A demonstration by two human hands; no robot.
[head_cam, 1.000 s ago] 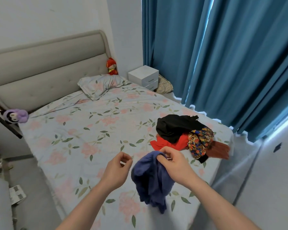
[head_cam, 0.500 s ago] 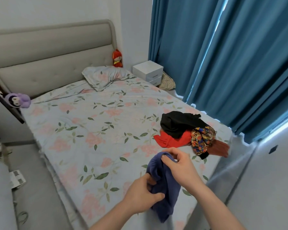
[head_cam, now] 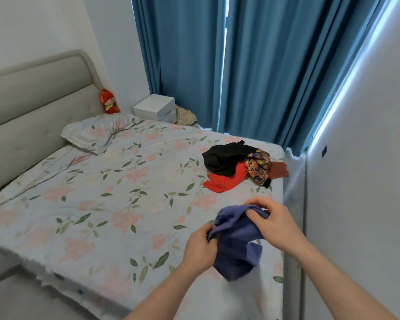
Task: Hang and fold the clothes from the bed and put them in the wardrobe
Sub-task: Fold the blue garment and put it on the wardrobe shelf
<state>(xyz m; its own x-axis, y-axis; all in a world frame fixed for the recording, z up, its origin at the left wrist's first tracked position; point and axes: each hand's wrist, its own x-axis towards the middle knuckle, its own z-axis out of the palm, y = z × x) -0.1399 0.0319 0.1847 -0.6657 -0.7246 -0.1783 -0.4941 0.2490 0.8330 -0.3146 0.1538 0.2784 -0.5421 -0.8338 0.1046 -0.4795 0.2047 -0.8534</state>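
A crumpled blue-purple garment (head_cam: 237, 245) hangs above the near right corner of the bed (head_cam: 116, 199). My left hand (head_cam: 200, 247) grips its left edge and my right hand (head_cam: 275, 224) grips its top right. Farther back, by the bed's right edge, lies a pile of clothes: a black garment (head_cam: 224, 158) on top, a red one (head_cam: 226, 181) under it, a bright patterned one (head_cam: 258, 166) and a rust-brown one (head_cam: 280, 169). No wardrobe is in view.
A floral pillow (head_cam: 95, 132) lies by the grey headboard (head_cam: 32, 98). A red plush toy (head_cam: 107, 101) and a white nightstand (head_cam: 155, 107) stand in the far corner. Blue curtains (head_cam: 252, 65) hang behind the bed. A white wall (head_cam: 360, 181) is close on the right.
My left hand was apart from the blue garment a second ago and now grips its left edge. Both hands have moved right with it, and my view has turned right.
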